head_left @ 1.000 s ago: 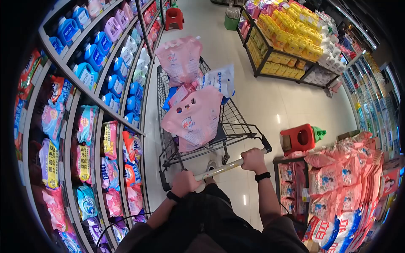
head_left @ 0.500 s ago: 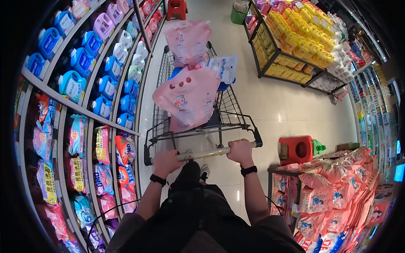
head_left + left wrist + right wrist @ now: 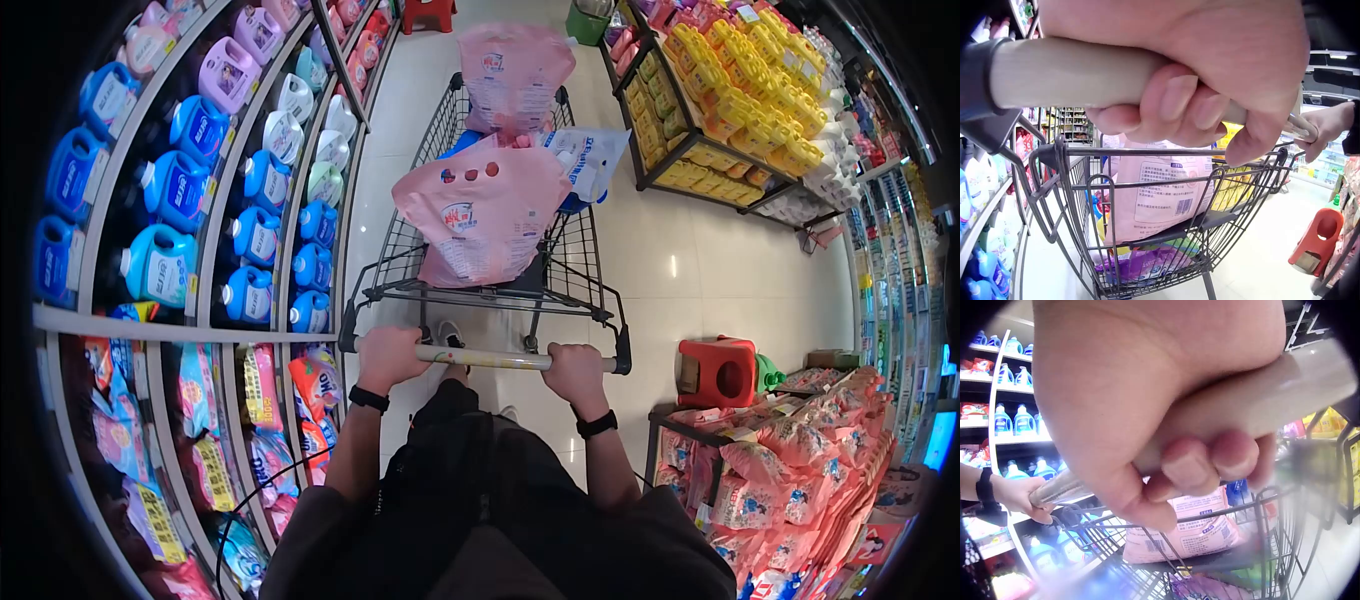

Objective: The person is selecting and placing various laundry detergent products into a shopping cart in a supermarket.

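Both hands grip the pale handlebar [image 3: 480, 357] of a dark wire shopping cart [image 3: 590, 262]. My left hand [image 3: 390, 358] is near the bar's left end, its fingers curled round it in the left wrist view. Toward the right end, my right hand [image 3: 576, 372] wraps the bar the same way. A large pink bag [image 3: 490, 215] with finger holes lies in the near part of the cart, and a second pink bag [image 3: 515, 75] stands behind it. Beside them sits a white printed bag [image 3: 590, 160]. Low in the basket is a purple package [image 3: 1147, 265].
Shelves of blue detergent bottles [image 3: 180, 190] and bagged powder run close along the left. On the right are a stand of yellow bottles [image 3: 715, 95], a red stool [image 3: 718, 372] and stacked pink bags [image 3: 780, 460]. Another red stool [image 3: 430, 14] stands far ahead.
The cart and both hands have gone forward along the aisle, the handlebar turning from slanted to nearly level across the head view. Both hands keep their grip; the shelves and stands have shifted in view.
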`<state>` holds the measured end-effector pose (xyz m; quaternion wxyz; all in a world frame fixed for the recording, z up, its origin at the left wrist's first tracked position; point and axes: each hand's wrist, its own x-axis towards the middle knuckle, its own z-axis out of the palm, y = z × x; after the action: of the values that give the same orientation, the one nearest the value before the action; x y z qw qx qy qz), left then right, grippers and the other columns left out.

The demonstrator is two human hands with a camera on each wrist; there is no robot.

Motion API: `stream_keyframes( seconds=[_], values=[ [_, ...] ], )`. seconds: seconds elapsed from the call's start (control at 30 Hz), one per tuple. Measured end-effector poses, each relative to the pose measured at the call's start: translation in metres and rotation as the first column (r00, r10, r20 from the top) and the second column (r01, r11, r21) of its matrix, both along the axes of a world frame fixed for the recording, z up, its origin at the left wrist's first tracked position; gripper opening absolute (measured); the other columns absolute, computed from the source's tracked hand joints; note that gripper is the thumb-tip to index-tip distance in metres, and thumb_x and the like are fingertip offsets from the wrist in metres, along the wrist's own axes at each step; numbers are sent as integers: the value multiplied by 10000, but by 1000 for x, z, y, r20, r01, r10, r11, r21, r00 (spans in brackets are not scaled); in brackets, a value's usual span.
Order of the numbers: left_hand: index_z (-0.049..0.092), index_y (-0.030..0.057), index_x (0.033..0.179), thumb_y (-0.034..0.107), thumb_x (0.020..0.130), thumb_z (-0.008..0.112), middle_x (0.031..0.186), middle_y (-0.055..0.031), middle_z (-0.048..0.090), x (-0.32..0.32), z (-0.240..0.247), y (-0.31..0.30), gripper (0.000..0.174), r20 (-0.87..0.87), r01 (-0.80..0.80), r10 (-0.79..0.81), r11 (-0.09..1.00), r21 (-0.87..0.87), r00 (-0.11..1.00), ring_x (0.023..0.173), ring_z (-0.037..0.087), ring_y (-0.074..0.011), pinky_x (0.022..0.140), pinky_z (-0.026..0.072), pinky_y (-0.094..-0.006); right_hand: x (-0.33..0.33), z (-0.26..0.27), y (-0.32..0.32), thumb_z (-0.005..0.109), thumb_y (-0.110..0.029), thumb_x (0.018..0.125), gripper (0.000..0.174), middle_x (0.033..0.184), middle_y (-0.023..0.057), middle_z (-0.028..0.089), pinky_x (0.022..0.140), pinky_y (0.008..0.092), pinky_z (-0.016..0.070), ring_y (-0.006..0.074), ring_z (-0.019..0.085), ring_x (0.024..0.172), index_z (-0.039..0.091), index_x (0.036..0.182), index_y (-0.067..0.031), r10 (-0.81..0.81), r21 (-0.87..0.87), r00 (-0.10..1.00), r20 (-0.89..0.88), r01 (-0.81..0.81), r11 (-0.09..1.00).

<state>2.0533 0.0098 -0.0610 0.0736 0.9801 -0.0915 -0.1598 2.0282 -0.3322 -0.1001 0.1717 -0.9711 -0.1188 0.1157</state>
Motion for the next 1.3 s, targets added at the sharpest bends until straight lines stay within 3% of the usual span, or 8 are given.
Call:
stream_keyframes(
  seconds=[0.2,0.37,0.43,0.57,0.73,0.97,1.13,1.3],
  values=[
    [711,146,802,521,732,781,704,-112,700,97,-2,31,388,-95,67,-67,998,2,993,718,715,-345,677,565,-480,73,10,27,715,-166,762,150,714,120,688,707,455,521,327,695,713,645,861,-78,18,29,999,-51,-16,999],
    [718,154,849,500,742,776,738,-107,716,164,5,54,367,-179,98,-87,994,55,980,733,720,-341,697,573,-484,121,7,60,739,-171,754,164,721,117,691,725,455,527,331,699,729,636,846,-82,-73,-16,996,-47,72,997],
    [708,152,816,492,730,777,684,-98,692,176,-12,68,357,-72,179,-178,984,-5,981,695,711,-336,671,567,-473,126,9,66,745,-186,757,180,732,117,699,736,453,527,327,702,737,637,857,-82,-70,-9,989,-131,70,998],
    [663,144,716,477,651,819,597,-72,631,202,-32,96,374,36,199,-197,978,-58,980,598,662,-328,603,532,-454,161,14,81,703,-302,824,194,704,148,684,654,495,564,369,702,689,699,862,-112,27,-13,959,-284,-32,999],
    [635,147,708,448,640,814,590,-72,634,247,-32,116,357,114,316,-303,941,-122,946,556,651,-327,564,520,-461,195,18,99,667,-295,832,199,731,167,699,707,504,575,391,701,722,712,869,-105,59,52,921,-386,-42,998],
    [617,136,693,445,634,817,574,-79,621,352,-40,137,373,153,383,-367,919,-94,917,548,648,-336,553,522,-459,285,15,122,667,-325,875,243,792,193,710,739,504,572,399,705,790,718,894,-88,70,129,897,-436,-14,992],
    [624,129,697,454,713,794,561,-88,622,451,-30,147,367,73,412,-410,911,-5,909,561,662,-344,578,540,-460,370,18,142,706,-417,906,369,859,223,722,807,510,560,415,702,860,737,989,-59,77,213,823,-562,54,976],
    [628,126,703,462,756,771,586,-99,643,547,-32,153,369,53,422,-423,906,16,905,583,671,-346,621,545,-465,449,10,152,717,-392,910,368,896,231,725,823,506,550,429,696,890,731,993,-34,97,320,794,-600,127,939]
  ],
)
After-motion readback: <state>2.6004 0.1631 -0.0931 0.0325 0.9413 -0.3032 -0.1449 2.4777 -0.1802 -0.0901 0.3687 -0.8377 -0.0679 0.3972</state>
